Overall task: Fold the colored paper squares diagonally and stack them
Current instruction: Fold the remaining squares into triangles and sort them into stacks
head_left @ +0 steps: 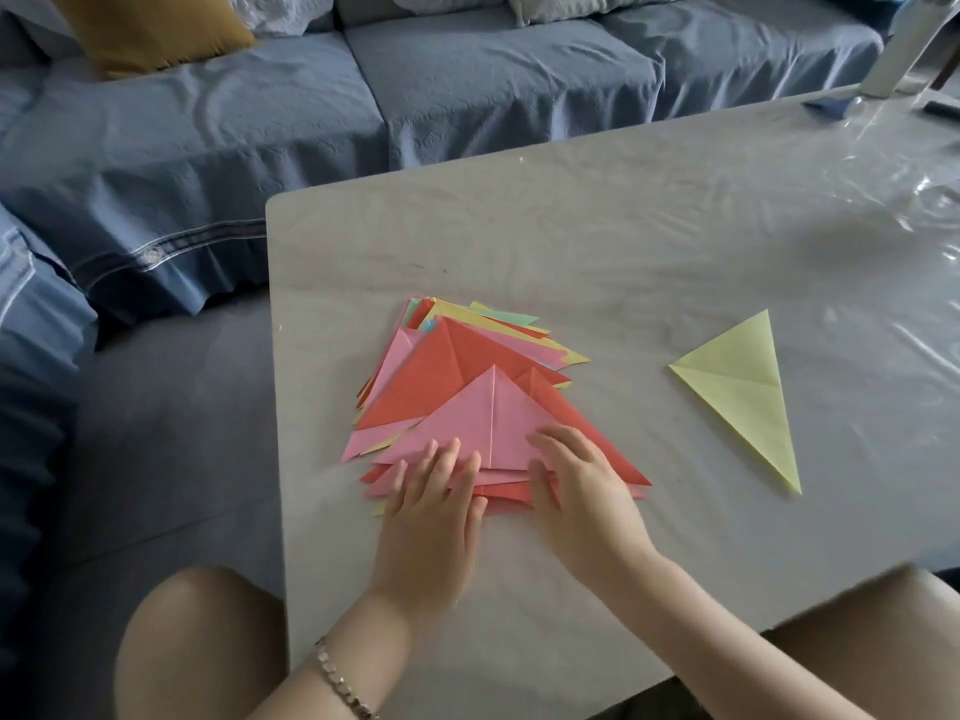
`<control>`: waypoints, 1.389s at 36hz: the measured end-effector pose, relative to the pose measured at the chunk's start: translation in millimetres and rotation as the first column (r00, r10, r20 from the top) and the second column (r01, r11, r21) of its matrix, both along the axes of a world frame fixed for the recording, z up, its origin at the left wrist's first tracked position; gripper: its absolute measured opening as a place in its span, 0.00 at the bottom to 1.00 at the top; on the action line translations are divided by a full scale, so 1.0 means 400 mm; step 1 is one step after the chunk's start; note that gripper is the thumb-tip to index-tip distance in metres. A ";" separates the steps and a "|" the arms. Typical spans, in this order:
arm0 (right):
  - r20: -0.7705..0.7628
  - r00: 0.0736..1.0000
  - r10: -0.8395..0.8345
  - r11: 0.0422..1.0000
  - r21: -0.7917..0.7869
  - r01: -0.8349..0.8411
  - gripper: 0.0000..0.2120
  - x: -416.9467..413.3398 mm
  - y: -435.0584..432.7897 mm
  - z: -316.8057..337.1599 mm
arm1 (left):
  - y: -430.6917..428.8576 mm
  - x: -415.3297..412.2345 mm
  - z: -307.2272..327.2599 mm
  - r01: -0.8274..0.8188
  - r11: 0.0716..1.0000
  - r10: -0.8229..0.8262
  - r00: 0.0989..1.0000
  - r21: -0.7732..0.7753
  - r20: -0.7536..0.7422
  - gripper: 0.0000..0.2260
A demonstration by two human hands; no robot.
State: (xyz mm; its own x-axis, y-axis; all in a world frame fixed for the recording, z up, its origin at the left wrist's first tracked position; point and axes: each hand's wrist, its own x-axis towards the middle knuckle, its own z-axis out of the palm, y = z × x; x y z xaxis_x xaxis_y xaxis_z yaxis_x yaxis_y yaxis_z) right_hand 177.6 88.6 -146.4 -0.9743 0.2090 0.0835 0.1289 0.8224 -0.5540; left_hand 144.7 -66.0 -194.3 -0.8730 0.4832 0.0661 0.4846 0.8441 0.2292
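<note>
Fingers straight, left hand and right hand flatten the pink triangle on the stack; square edges first.

Bare left hand and right hand, pale linked bracelet on the left wrist.

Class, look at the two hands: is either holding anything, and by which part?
Nothing is gripped. The left hand and right hand lie flat on the top pink triangle, pressing near its long edge, one each side of the centre crease.
</note>
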 end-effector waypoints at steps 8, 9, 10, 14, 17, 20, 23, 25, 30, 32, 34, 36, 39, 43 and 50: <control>0.273 0.922 0.275 0.868 0.341 -0.360 0.32 -0.011 -0.003 -0.104 | 0.010 -0.024 -0.014 0.118 0.989 -0.113 0.992 -0.093 0.054 0.24; 0.284 0.921 0.268 0.856 0.369 -0.363 0.33 -0.009 0.003 -0.106 | 0.005 -0.023 -0.014 0.121 0.987 -0.114 0.991 -0.102 0.073 0.24; 0.281 0.921 0.269 0.842 0.396 -0.367 0.34 -0.006 0.011 -0.109 | 0.000 -0.023 -0.014 0.123 0.986 -0.113 0.989 -0.111 0.090 0.25; 0.264 0.931 0.253 0.830 0.434 -0.349 0.35 0.015 0.048 -0.109 | -0.030 -0.025 -0.005 0.046 0.984 -0.017 0.985 -0.173 0.170 0.29; 0.268 0.939 0.215 0.839 0.441 -0.318 0.34 0.044 0.086 -0.108 | -0.078 -0.025 -0.006 -0.010 0.986 0.033 0.990 -0.166 0.136 0.41; 0.261 0.950 0.174 0.861 0.427 -0.275 0.34 0.077 0.131 -0.114 | -0.121 -0.024 0.012 -0.076 0.984 0.107 0.976 -0.160 0.192 0.42; 0.275 0.952 0.136 0.878 0.411 -0.244 0.34 0.105 0.168 -0.112 | -0.114 -0.023 0.032 -0.093 0.969 0.141 0.969 -0.230 0.202 0.45; 0.274 0.953 0.128 0.881 0.410 -0.236 0.34 0.117 0.186 -0.110 | -0.091 -0.023 0.042 -0.156 0.959 0.200 0.964 -0.237 0.175 0.51; 0.046 0.992 0.115 0.977 0.176 -0.121 0.22 0.075 0.237 -0.068 | -0.008 -0.029 0.065 -0.121 0.962 0.147 0.985 -0.246 0.088 0.40; -0.144 0.981 -0.134 0.983 0.103 0.149 0.09 0.033 0.285 -0.055 | 0.019 -0.024 0.064 -0.041 0.977 0.064 0.993 -0.211 0.104 0.33; -0.085 0.923 -0.375 0.924 0.044 0.379 0.12 -0.009 0.335 -0.036 | 0.044 -0.019 0.060 0.029 0.975 -0.004 0.994 -0.220 0.113 0.30; 0.117 0.815 -0.567 0.823 0.128 0.554 0.19 -0.047 0.385 -0.019 | 0.060 -0.013 0.051 0.061 0.964 -0.027 0.991 -0.257 0.134 0.30; 0.350 0.619 -0.703 0.708 0.257 0.658 0.24 -0.079 0.433 -0.007 | 0.067 -0.008 0.044 0.037 0.965 0.009 0.985 -0.260 0.174 0.31; 0.412 0.534 -0.738 0.648 0.212 0.732 0.26 -0.093 0.458 -0.015 | 0.061 -0.006 0.043 0.032 0.972 -0.001 0.991 -0.231 0.134 0.31; 0.320 0.651 -0.688 0.617 -0.213 0.757 0.27 -0.065 0.470 -0.003 | 0.056 -0.012 0.031 0.058 0.984 -0.042 0.994 -0.166 0.098 0.23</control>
State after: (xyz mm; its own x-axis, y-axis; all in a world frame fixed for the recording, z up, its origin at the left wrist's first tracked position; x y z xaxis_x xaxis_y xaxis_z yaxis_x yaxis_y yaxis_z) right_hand 151.6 276.8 -147.7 -0.4805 0.8313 -0.2795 0.7349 0.2078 -0.6456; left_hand 139.8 -43.8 -181.9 -0.8460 0.5236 -0.1005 0.5103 0.8498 0.1321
